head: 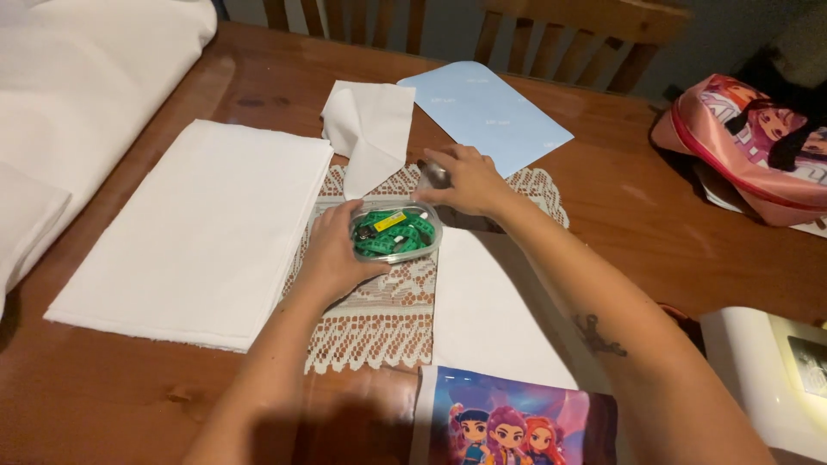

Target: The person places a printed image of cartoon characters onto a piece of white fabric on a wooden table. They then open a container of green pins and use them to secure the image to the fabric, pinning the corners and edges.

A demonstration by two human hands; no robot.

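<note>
the left hand (332,250) cups a small clear plastic tub (396,232) of green tape on the lace mat (379,319), fingers curled round its side. the right hand (469,182) pinches what may be its lid. light, rigid, slippery; best gripped by the rim.

The tabletop (655,207) is glossy varnished wood. On it lie an openwork lace doily (379,319), matt white folded cloth (198,232), a smooth pale-blue sheet (491,112), a clear plastic container (396,232) and a glossy printed picture (508,422).
</note>
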